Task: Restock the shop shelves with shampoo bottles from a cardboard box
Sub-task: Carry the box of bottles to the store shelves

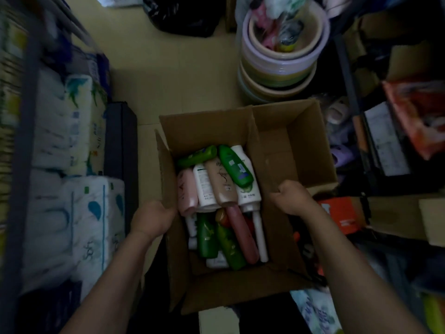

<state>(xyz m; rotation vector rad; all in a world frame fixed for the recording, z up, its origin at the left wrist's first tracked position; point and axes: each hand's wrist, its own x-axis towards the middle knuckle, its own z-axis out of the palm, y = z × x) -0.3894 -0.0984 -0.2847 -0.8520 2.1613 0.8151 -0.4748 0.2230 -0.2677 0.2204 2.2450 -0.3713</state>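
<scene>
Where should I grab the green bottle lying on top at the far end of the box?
Take the green bottle around its broad middle, with a hand coming straight down from above. It lies flat on top of the other bottles with nothing over it, and it widens toward you, so the midsection likely offers the surest hold inside the cardboard box.

— What do we see left of us?
— White wrapped tissue packs (79, 213) beside a dark case (120, 141).
— And ahead?
— Stacked plastic basins (277, 68), a black bag (185, 15), on our tan floor (173, 75).
</scene>
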